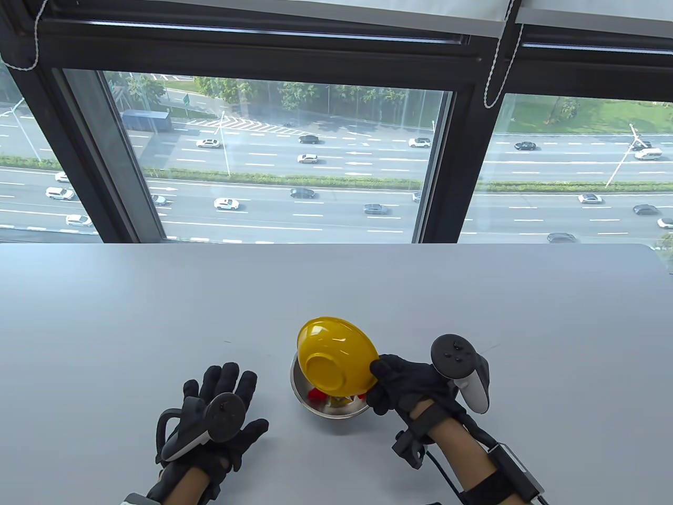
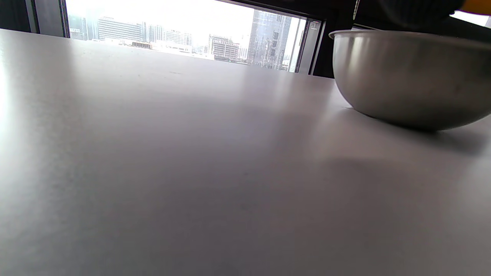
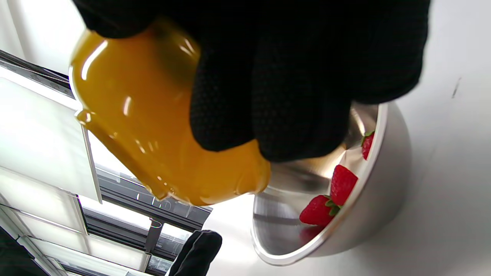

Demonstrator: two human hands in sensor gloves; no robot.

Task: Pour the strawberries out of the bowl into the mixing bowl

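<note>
My right hand [image 1: 386, 386] grips the rim of a yellow bowl [image 1: 336, 355] and holds it tipped almost upside down over the steel mixing bowl [image 1: 328, 407], its base facing me. Red strawberries [image 1: 317, 394] lie in the mixing bowl. In the right wrist view the yellow bowl [image 3: 153, 126] is under my gloved fingers [image 3: 287, 76], and three strawberries [image 3: 330, 195] lie inside the steel bowl [image 3: 379, 214]. My left hand [image 1: 226, 405] rests flat on the table, fingers spread, empty, left of the mixing bowl. The left wrist view shows the steel bowl's outside [image 2: 410, 76].
The grey table [image 1: 157, 315] runs back to a large window [image 1: 284, 158]. My left fingertip shows at the bottom of the right wrist view [image 3: 199, 245].
</note>
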